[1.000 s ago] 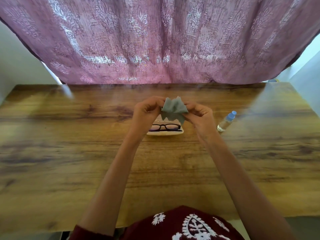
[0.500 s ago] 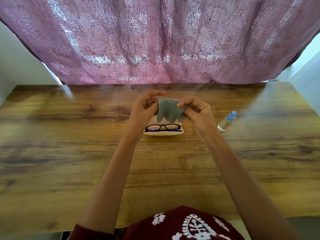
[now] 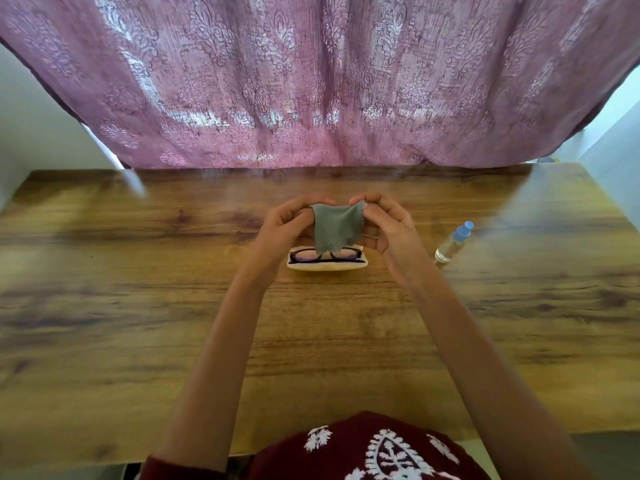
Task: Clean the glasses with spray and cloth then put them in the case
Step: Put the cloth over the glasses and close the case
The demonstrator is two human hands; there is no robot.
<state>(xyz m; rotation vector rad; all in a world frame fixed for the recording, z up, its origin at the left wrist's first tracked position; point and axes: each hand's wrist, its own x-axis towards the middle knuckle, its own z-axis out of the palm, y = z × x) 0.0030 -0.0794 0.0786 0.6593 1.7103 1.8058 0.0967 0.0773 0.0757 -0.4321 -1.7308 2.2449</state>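
Head view, looking down: my left hand (image 3: 284, 230) and my right hand (image 3: 388, 230) each pinch a top corner of the grey cloth (image 3: 337, 228), so it hangs spread between them above the table (image 3: 138, 306). Just below, the black-framed glasses (image 3: 325, 256) lie folded in the open pale case (image 3: 327, 267), which sits on the glossy wood-grain top. The spray bottle (image 3: 452, 244) with its blue cap is off to my right, well apart. A mauve patterned curtain (image 3: 311, 81) hangs behind the far edge with light showing through, and a pale wall (image 3: 34, 116) flanks it.
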